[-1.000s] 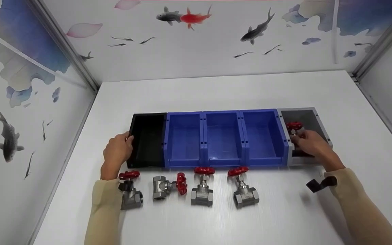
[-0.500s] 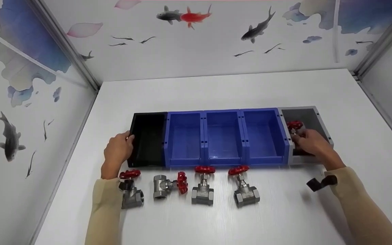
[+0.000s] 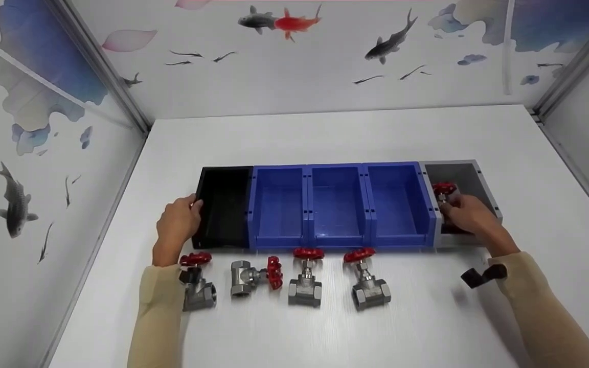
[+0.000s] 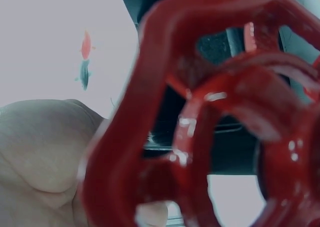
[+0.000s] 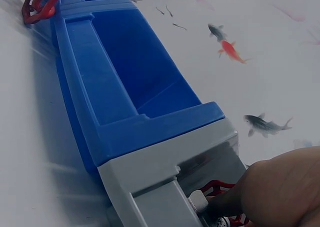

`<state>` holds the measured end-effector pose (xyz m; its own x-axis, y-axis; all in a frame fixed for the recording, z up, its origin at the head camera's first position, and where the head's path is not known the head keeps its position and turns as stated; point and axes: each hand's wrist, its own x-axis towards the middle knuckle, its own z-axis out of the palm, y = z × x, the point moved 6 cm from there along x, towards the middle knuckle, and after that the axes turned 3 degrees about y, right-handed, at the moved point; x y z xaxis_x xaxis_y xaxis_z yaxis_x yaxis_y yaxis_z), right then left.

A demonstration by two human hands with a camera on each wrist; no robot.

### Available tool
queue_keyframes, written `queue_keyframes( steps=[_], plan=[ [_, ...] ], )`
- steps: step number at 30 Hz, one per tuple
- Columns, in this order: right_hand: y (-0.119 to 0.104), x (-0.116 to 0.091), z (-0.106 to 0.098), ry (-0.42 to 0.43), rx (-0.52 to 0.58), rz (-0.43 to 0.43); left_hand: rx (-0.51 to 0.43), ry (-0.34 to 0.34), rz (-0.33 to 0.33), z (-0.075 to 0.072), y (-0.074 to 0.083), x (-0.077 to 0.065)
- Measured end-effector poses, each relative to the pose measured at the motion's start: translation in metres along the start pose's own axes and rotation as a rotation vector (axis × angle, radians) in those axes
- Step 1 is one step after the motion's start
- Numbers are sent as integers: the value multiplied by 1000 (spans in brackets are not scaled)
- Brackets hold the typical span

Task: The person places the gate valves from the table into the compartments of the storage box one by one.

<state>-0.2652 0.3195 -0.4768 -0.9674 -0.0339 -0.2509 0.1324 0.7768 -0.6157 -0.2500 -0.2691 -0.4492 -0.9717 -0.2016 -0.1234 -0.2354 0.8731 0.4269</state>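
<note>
My left hand (image 3: 178, 221) grips the left wall of the black bin (image 3: 225, 207), its thumb at the rim. Inside the grey bin (image 3: 460, 239) at the right end of the row, my right hand (image 3: 466, 213) holds a gate valve with a red handwheel (image 3: 444, 188); its lower body is hidden by the fingers and the bin. In the right wrist view, part of that valve's red handwheel (image 5: 220, 187) shows beside the right hand (image 5: 282, 189). Another gate valve's red handwheel (image 4: 120, 132) looms close in the left wrist view, in front of the black bin.
Three blue bins (image 3: 278, 204) stand between the black and grey ones. Several gate valves (image 3: 304, 291) with red handwheels lie along the front of the row on the white table (image 3: 335, 342). White panels with painted fish (image 3: 297, 23) enclose the back and sides.
</note>
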Motion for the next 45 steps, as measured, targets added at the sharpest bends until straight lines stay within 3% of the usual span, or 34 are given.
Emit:
queue_keyframes(
  steps=[13,24,30,36,45],
  plan=[
    [-2,-3,-1,-13,-73,-36,-3,-16,-8,0,2,-1],
    [-23,-26,-9,-11,-201,-92,-7,-4,-5,-1,1,0],
    [-24,-36,-10,-21,-213,-93,-2,-1,-1,0,0,0],
    [-29,-48,-13,23,-193,-112,-6,-3,4,-1,1,-1],
    [-48,-72,-13,158,-176,-177,9,-22,-3,-1,2,-2]
  ],
)
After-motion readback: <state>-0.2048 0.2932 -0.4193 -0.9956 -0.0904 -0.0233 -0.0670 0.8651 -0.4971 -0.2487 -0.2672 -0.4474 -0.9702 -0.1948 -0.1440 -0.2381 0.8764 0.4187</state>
